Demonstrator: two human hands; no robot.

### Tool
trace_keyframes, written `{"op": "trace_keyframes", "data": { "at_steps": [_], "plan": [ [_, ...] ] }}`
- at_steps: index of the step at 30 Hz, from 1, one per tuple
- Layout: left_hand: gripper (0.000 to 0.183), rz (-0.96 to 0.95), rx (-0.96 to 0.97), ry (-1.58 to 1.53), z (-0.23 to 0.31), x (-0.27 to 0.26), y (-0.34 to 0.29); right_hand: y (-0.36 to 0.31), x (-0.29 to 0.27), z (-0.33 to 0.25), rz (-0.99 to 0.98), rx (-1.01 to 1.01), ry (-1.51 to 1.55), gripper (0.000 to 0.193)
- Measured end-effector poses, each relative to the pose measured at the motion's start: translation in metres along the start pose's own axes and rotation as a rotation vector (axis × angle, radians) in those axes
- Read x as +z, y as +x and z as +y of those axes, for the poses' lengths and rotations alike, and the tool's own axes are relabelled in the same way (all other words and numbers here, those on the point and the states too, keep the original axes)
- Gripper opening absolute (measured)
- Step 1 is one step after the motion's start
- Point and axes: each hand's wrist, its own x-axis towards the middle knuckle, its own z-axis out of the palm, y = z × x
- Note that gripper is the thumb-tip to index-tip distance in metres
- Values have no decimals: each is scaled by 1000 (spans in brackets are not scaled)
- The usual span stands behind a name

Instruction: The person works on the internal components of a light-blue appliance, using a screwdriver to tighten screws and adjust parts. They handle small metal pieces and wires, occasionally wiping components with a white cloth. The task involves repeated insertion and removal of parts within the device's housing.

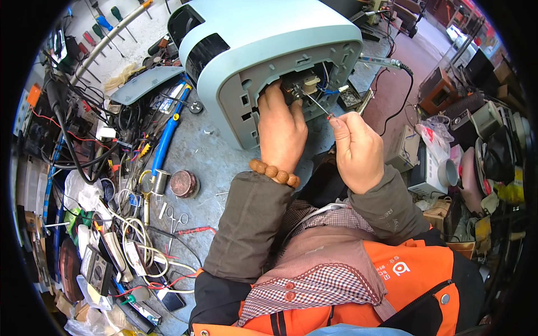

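A pale blue-green appliance housing (269,33) lies tipped on the bench, its open underside facing me. Through its opening show a metal part (296,89), a small cream connector (310,85) and blue wires (326,87). My left hand (283,123) reaches in from below, fingers and thumb closed about the metal part; some fingertips are hidden behind the rim. In my right hand (357,148), thumb and fingers pinch the end of a thin screwdriver (319,105). Its shaft slants up and left into the opening, with the tip at the metal part.
A blue-handled tool (168,134), a round tin (184,184), a solder spool (161,182) and scissor-like forceps (178,219) lie left of my left arm. Tangled cables (134,241) crowd the left side. A detached blue-grey panel (147,84) rests beyond. Cluttered boxes and appliances (431,168) stand at right.
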Motion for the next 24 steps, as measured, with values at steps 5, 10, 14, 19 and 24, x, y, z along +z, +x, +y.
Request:
{"op": "trace_keyframes", "data": {
  "at_steps": [5, 10, 14, 19, 24],
  "plan": [
    [50, -16, -30, -32, 0, 1, -2, -2, 11, 1, 203, -149, 89, 21],
    [50, -11, -5, -19, 0, 1, -1, 0, 1, -2, 107, -79, 8, 19],
    [50, -18, -18, -20, 1, 1, -1, 1, 4, -6, 149, -54, 159, 20],
    [50, -17, -33, -29, 0, 0, 0, 2, 2, 3, 111, -146, -63, 32],
    [50, -16, 8, -3, -4, 2, -1, 2, -1, -4, 122, -86, 84, 30]
  ]
}}
